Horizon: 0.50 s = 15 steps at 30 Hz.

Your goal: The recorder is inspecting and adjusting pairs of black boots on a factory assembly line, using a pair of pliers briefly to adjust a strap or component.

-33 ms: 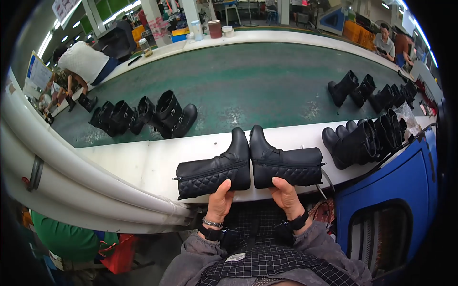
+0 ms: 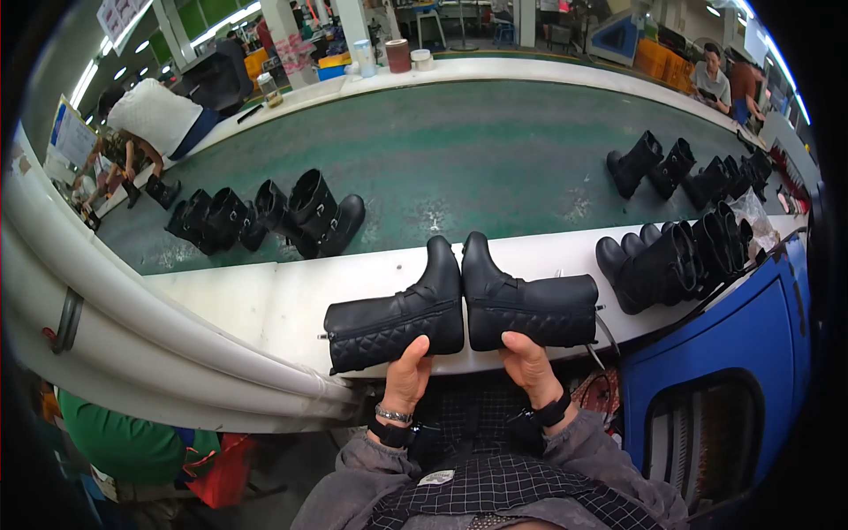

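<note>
Two black ankle boots lie on their sides on the white ledge (image 2: 265,305) in front of me, toes meeting in the middle. My left hand (image 2: 408,375) grips the sole edge of the left boot (image 2: 393,318), which has a quilted panel near its sole. My right hand (image 2: 530,367) holds the sole edge of the right boot (image 2: 530,305) in the same way. Both shafts point outward, away from each other.
A green conveyor belt (image 2: 459,150) runs beyond the ledge, carrying black boots at left (image 2: 300,216) and right (image 2: 654,163). More boots (image 2: 671,256) stand on the ledge at right. A blue machine cabinet (image 2: 715,397) is beside my right arm. Other people work at far left and far right.
</note>
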Tool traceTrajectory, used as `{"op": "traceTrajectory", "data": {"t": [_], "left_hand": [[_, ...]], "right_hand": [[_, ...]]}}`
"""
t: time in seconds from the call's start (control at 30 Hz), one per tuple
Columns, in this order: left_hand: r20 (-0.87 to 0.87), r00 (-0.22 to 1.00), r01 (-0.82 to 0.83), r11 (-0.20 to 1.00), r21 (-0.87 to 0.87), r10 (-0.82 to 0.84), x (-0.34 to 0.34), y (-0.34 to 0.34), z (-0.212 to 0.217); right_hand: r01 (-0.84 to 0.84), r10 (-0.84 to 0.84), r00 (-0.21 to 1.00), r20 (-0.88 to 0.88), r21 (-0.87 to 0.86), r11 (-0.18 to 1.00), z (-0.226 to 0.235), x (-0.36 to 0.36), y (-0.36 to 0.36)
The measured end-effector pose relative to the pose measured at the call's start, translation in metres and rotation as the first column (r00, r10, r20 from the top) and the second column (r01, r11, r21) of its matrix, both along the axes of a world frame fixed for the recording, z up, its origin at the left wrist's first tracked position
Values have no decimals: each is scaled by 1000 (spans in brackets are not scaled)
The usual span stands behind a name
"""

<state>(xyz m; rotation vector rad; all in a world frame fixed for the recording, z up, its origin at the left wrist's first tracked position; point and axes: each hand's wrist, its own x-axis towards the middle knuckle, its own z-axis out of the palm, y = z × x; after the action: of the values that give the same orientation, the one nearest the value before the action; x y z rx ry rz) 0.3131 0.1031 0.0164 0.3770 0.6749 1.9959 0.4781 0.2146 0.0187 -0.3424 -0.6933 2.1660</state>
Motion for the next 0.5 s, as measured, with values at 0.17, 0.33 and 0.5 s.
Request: {"op": "traceTrajectory", "data": {"t": [0.17,0.33,0.5], "left_hand": [[-823,540,-444,890,-100,177,21,-17,-9],[-987,83,-559,826,68,137,46,-10,29],[-983,-60,-540,823,178,173,46,0,5]], "right_hand": [[-79,-225,872,434,580,811,13,13,-20],[-77,-750,641,164,986,150,-3,2,-25],[139,-787,616,24,981,138,-36,-9,-27]]}}
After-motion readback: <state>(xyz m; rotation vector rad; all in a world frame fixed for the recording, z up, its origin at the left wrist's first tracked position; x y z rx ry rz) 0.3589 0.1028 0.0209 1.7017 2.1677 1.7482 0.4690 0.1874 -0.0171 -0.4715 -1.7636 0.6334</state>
